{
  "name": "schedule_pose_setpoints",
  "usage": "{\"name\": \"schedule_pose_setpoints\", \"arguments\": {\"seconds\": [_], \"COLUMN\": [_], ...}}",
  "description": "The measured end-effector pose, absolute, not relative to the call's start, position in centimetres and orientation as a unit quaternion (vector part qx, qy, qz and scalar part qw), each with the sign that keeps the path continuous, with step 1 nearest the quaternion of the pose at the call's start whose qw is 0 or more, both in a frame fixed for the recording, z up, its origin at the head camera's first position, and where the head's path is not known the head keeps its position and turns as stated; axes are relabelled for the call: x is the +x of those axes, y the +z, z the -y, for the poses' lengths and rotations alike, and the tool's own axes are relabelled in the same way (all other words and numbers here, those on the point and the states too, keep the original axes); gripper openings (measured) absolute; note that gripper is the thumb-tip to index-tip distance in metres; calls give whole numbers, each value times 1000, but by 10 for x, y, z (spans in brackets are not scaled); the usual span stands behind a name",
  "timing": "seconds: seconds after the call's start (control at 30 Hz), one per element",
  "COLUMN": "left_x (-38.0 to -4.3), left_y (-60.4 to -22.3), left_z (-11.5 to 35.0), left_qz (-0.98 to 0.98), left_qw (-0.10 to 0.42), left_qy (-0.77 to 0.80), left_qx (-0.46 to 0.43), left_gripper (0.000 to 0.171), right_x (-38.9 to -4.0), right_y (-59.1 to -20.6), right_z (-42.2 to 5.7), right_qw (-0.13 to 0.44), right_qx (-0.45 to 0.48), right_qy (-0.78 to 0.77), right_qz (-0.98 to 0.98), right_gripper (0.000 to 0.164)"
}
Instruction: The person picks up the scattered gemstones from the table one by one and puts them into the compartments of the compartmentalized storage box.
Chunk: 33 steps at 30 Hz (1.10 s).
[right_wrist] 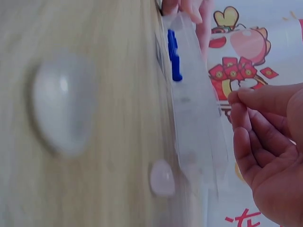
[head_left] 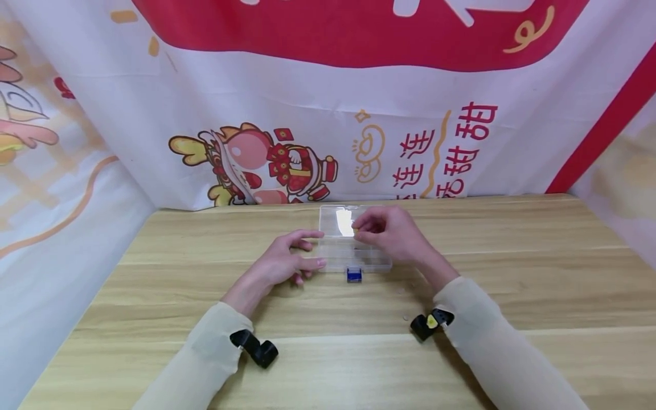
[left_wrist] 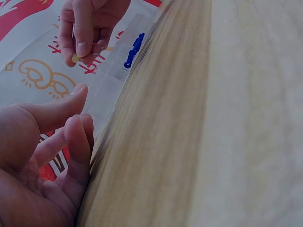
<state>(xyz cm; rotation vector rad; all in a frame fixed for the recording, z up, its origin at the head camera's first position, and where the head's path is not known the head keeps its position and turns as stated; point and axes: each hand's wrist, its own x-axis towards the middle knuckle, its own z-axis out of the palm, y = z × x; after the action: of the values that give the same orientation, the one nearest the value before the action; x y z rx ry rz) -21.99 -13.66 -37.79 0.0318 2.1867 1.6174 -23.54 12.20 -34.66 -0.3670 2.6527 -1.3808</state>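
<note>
A clear plastic box with dividers lies on the table, its transparent lid swung back toward the backdrop. A blue latch marks the middle of its front side. My left hand is at the box's left end, thumb and index finger spread, fingertips at its edge. Above the box, my right hand pinches a small yellow piece between thumb and index finger. What the piece is, I cannot tell; in the right wrist view the fingertips hide it.
Near the box's front right, a pale pink stone-like piece and a whitish translucent one lie on the wooden table. A printed cloth backdrop stands right behind the box.
</note>
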Motion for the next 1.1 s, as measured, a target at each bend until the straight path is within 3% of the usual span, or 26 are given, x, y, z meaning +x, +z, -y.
{"name": "schedule_pose_setpoints", "arguments": {"seconds": [1.1], "left_x": [-221], "left_y": [-378], "left_z": [136], "left_qz": [-791], "left_qw": [208], "left_qy": [575], "left_qx": [9], "left_gripper": [61], "right_x": [-224], "right_y": [-351], "right_z": [-78], "right_qw": [46], "right_qx": [-77], "right_qy": [-494], "right_qz": [-865], "right_gripper": [14]}}
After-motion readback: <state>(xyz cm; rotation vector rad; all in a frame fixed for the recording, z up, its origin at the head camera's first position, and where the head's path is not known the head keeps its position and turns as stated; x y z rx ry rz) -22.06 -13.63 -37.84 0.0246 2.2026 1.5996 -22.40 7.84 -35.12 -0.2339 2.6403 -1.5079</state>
